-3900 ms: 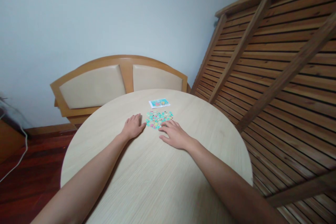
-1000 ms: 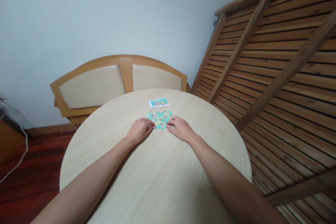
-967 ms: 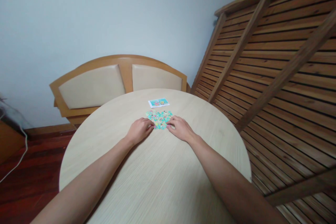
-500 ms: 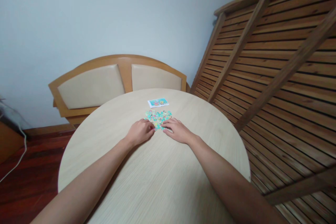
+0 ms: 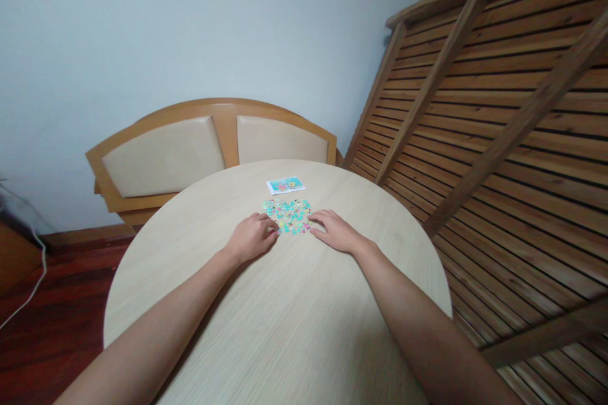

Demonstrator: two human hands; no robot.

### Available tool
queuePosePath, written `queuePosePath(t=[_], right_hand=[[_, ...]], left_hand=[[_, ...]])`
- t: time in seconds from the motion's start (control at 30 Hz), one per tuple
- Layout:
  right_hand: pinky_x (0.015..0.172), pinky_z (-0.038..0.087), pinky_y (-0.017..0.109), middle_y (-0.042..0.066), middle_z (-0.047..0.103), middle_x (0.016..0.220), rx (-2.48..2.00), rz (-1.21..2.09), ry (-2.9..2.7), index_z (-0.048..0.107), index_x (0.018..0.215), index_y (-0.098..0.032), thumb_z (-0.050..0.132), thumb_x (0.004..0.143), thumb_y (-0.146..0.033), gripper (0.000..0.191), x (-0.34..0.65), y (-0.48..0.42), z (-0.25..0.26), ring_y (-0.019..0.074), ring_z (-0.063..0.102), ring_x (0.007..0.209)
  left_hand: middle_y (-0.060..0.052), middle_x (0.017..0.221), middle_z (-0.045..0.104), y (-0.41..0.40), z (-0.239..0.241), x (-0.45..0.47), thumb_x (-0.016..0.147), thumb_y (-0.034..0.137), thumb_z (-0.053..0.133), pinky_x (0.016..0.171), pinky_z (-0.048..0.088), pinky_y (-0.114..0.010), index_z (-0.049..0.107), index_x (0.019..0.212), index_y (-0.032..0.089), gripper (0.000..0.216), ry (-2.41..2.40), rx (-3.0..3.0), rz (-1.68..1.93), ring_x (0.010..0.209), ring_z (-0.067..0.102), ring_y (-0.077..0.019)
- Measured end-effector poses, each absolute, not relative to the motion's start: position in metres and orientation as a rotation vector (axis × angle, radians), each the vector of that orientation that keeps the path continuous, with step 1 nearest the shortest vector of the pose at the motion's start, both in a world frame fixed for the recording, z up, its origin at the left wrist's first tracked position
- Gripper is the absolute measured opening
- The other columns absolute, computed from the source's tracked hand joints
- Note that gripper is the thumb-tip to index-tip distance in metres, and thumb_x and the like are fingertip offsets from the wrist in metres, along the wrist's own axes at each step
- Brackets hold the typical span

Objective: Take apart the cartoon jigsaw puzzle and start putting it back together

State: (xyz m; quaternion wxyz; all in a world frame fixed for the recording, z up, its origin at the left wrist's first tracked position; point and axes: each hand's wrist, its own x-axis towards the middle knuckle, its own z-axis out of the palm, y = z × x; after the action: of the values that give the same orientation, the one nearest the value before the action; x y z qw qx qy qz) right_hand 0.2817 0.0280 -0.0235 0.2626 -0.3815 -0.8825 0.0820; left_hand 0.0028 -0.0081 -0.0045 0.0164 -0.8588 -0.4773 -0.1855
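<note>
Small puzzle pieces [image 5: 293,216], mostly turquoise with bits of yellow and pink, lie in a loose pile on the round table. At the pile's left edge rests my left hand [image 5: 253,237], its fingers curled and the thumb close to the forefinger; whatever lies between them is too small to make out. My right hand [image 5: 335,231] is on the opposite side, thumb and fingers apart, with its fingertips at the pile's right edge. Beyond the pieces lies a turquoise picture card [image 5: 285,185] showing pink and yellow cartoon figures.
The pale round table [image 5: 280,323] extends under both forearms. Behind it stands a wooden headboard [image 5: 225,133] with cream panels against the wall. A slatted wooden frame [image 5: 475,120] leans at the right. A white cable [image 5: 42,269] hangs at the left over the reddish floor.
My right hand has moved right, from over the pieces to their right edge, uncovering more of the pile. My left hand has stayed nearly in place.
</note>
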Motion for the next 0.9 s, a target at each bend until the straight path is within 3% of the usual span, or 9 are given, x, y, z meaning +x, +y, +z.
queuePosePath(t=[0.1, 0.2, 0.5, 0.73, 0.9], right_hand=[[0.108, 0.041, 0.046, 0.015, 0.063, 0.131, -1.032, 0.219, -2.385, 0.063, 0.128, -0.018, 0.057, 0.094, -0.036, 0.039, 0.277, 0.026, -0.024, 0.0262, 0.055, 0.124], [0.111, 0.038, 0.048, 0.014, 0.057, 0.140, -1.020, 0.220, -2.434, 0.059, 0.135, -0.019, 0.055, 0.095, -0.041, 0.045, 0.267, 0.020, -0.022, 0.0278, 0.049, 0.131], [0.113, 0.035, 0.049, 0.007, 0.054, 0.145, -0.883, 0.219, -2.613, 0.059, 0.137, -0.027, 0.050, 0.097, -0.046, 0.045, 0.245, 0.007, -0.016, 0.0284, 0.044, 0.134], [0.112, 0.036, 0.048, 0.009, 0.062, 0.135, -0.986, 0.169, -2.529, 0.064, 0.132, -0.023, 0.052, 0.097, -0.043, 0.042, 0.255, 0.014, -0.018, 0.0285, 0.048, 0.129], [0.110, 0.039, 0.047, 0.009, 0.062, 0.134, -0.912, 0.172, -2.543, 0.066, 0.128, -0.024, 0.054, 0.096, -0.040, 0.037, 0.254, 0.011, -0.015, 0.0270, 0.049, 0.128]], left_hand=[[-0.009, 0.117, 0.069, -0.005, -0.011, 0.003, 0.095, 0.032, 0.053, 0.097, 0.048, -0.040, 0.070, 0.114, 0.019, 0.028, -1.341, -2.707, -0.663, 0.108, 0.060, -0.0257], [-0.009, 0.121, 0.069, -0.003, -0.015, 0.006, 0.097, 0.030, 0.050, 0.102, 0.045, -0.040, 0.069, 0.116, 0.018, 0.030, -1.245, -2.755, -0.634, 0.109, 0.060, -0.0248], [-0.010, 0.102, 0.069, -0.007, -0.006, 0.008, 0.096, 0.027, 0.052, 0.096, 0.048, -0.039, 0.073, 0.107, 0.018, 0.025, -1.213, -2.776, -0.571, 0.100, 0.060, -0.0245], [-0.010, 0.109, 0.068, -0.010, -0.007, 0.013, 0.097, 0.028, 0.051, 0.097, 0.048, -0.038, 0.066, 0.120, 0.020, 0.030, -1.057, -2.924, -0.571, 0.106, 0.061, -0.0237], [-0.011, 0.114, 0.069, -0.010, -0.003, 0.009, 0.095, 0.028, 0.050, 0.095, 0.049, -0.040, 0.066, 0.117, 0.018, 0.029, -1.324, -2.772, -0.592, 0.106, 0.062, -0.0261]])
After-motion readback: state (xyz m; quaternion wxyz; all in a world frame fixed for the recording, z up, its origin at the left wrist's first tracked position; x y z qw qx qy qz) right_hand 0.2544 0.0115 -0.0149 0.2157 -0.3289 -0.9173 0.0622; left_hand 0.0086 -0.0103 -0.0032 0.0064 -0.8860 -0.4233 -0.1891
